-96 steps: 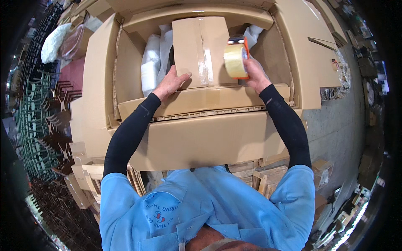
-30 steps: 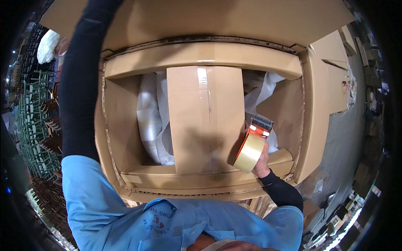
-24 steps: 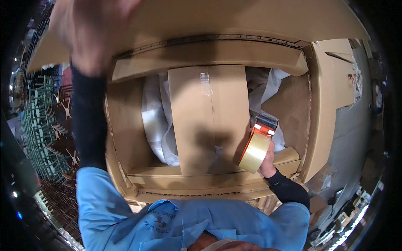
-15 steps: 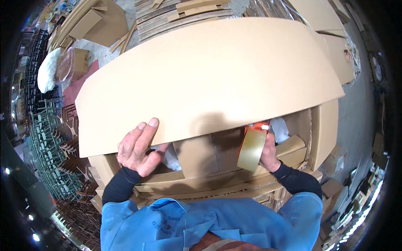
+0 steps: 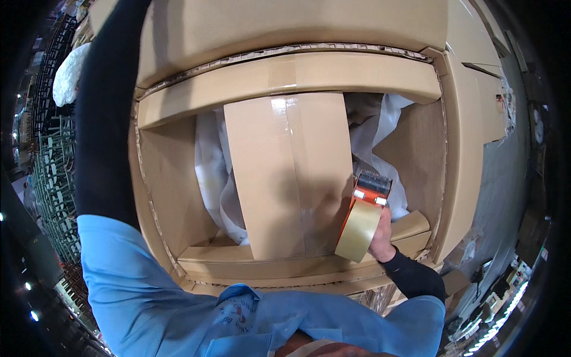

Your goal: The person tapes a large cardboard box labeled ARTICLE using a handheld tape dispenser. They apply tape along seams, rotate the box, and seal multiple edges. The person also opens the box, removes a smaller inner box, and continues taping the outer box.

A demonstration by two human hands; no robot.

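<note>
My right hand [image 5: 382, 239] is closed around an orange tape gun [image 5: 359, 225] with a roll of tan tape. It hangs over the near right part of a large open carton [image 5: 461, 149]. Inside, a smaller closed cardboard box [image 5: 267, 172], clear tape along its seam, sits between white-wrapped contents [image 5: 208, 178]; what the wrapping covers is hidden. Long cardboard strips [image 5: 357, 68] line the far and near inner sides. My left arm [image 5: 110, 119] stretches forward past the upper edge, so its hand is out of sight. Beyond the carton's far rim lies a big flap [image 5: 297, 24].
Stacked green metal frames [image 5: 53, 184] stand to the left, with a white bundle [image 5: 68, 74] farther off. Grey floor [image 5: 499, 190] shows on the right, beside more cardboard [image 5: 476, 113] and some plastic wrapping.
The big flap has swung away from me, uncovering the carton's inside. My left arm has stretched far forward and its hand left the view. The tape gun stays in my right hand.
</note>
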